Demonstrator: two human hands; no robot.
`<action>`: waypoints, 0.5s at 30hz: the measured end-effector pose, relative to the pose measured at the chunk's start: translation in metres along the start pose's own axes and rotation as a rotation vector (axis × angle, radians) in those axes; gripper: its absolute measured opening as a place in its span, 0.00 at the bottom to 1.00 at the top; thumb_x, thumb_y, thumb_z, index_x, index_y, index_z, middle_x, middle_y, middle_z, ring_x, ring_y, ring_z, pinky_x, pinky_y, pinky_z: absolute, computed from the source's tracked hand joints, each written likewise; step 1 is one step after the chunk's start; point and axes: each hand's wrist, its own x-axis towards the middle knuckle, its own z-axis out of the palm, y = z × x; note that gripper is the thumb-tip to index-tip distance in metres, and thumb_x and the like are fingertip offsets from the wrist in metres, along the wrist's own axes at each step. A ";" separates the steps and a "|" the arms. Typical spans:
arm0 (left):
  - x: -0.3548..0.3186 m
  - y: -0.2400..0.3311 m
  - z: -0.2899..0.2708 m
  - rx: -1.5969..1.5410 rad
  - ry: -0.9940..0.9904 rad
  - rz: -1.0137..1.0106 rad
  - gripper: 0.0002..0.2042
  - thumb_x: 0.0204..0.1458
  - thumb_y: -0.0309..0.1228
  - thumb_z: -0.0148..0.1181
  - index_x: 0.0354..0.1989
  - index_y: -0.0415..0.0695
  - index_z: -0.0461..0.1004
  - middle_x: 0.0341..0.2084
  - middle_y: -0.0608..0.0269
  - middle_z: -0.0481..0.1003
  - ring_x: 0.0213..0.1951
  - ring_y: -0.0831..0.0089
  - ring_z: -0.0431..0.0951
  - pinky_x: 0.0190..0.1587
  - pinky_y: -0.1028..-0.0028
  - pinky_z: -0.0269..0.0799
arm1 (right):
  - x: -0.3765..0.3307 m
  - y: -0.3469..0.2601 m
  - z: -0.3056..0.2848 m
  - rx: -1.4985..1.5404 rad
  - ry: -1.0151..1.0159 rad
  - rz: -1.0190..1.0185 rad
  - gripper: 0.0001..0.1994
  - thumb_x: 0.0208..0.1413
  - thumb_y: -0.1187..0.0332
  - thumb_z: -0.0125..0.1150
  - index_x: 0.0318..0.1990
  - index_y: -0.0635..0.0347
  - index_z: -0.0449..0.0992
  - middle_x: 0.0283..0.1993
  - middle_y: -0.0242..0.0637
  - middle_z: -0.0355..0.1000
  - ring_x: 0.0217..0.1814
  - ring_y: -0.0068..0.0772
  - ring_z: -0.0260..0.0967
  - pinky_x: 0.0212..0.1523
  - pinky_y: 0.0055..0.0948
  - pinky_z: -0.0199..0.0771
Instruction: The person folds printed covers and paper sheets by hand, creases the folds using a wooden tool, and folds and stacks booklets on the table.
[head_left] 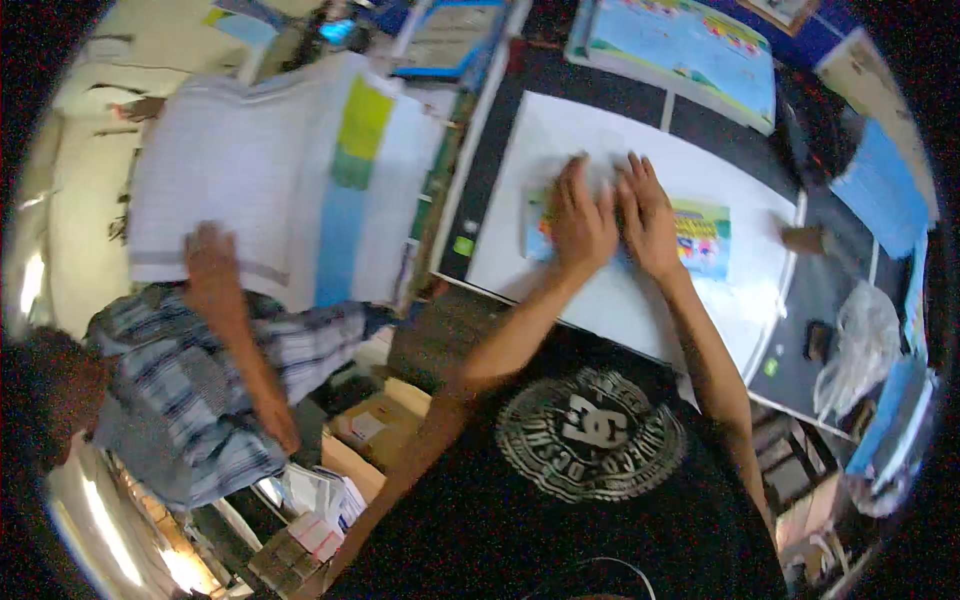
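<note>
A small colourful printed sheet (708, 235), blue, green and yellow, lies on a large glossy white board or sheet (590, 125) on the black tabletop. My left hand (584, 222) rests on the printed sheet's left part, fingers stretched out and pointing away from me. Close beside it, my right hand (648, 215) lies on the same sheet with its fingers extended too. Both hands look flat, and I see nothing gripped in either. The middle of the sheet is hidden under them.
A stack of blue printed sheets (680, 55) sits at the far edge. Rightward are a brown cylinder (803, 240), a clear plastic bag (862, 335) and blue sheets (880, 195). On the left, a co-worker's hand (212, 268) touches large white sheets (225, 160). A cardboard box (350, 460) stands below.
</note>
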 end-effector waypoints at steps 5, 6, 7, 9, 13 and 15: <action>0.011 0.005 -0.001 0.329 -0.047 0.147 0.26 0.58 0.31 0.57 0.63 0.34 0.60 0.62 0.46 0.61 0.67 0.47 0.58 0.67 0.49 0.53 | 0.009 -0.112 -0.066 0.459 0.349 -0.358 0.31 0.65 0.47 0.43 0.62 0.66 0.70 0.70 0.55 0.62 0.75 0.59 0.54 0.73 0.46 0.50; 0.011 0.016 -0.007 0.282 -0.097 0.088 0.27 0.57 0.31 0.58 0.63 0.34 0.60 0.62 0.46 0.61 0.68 0.47 0.56 0.68 0.47 0.52 | 0.006 -0.109 -0.068 0.425 0.332 -0.424 0.35 0.64 0.42 0.40 0.63 0.65 0.69 0.69 0.55 0.62 0.74 0.59 0.55 0.72 0.47 0.52; 0.011 0.013 -0.007 0.286 -0.090 0.096 0.27 0.57 0.31 0.58 0.63 0.35 0.60 0.62 0.46 0.61 0.68 0.47 0.56 0.68 0.48 0.52 | 0.004 -0.112 -0.067 0.407 0.303 -0.501 0.39 0.63 0.37 0.38 0.64 0.64 0.69 0.69 0.56 0.62 0.73 0.60 0.56 0.71 0.48 0.53; 0.009 0.005 0.000 0.288 -0.081 0.112 0.27 0.57 0.31 0.58 0.63 0.35 0.60 0.62 0.47 0.61 0.68 0.46 0.56 0.68 0.48 0.52 | 0.000 -0.081 -0.035 0.318 0.244 -0.509 0.45 0.59 0.30 0.35 0.68 0.64 0.62 0.71 0.56 0.57 0.74 0.60 0.53 0.72 0.50 0.50; -0.001 -0.003 0.010 0.322 -0.048 0.119 0.26 0.58 0.31 0.56 0.64 0.39 0.60 0.64 0.48 0.60 0.68 0.47 0.55 0.69 0.50 0.52 | -0.010 -0.020 0.022 0.053 0.115 -0.083 0.45 0.63 0.33 0.31 0.72 0.66 0.54 0.74 0.58 0.51 0.76 0.60 0.49 0.74 0.48 0.47; 0.000 -0.001 0.005 0.254 -0.031 0.121 0.24 0.58 0.26 0.54 0.64 0.40 0.61 0.65 0.48 0.59 0.68 0.49 0.56 0.69 0.53 0.53 | -0.009 -0.016 0.014 0.303 0.147 -0.212 0.37 0.67 0.44 0.31 0.71 0.67 0.53 0.74 0.58 0.51 0.76 0.61 0.49 0.75 0.46 0.46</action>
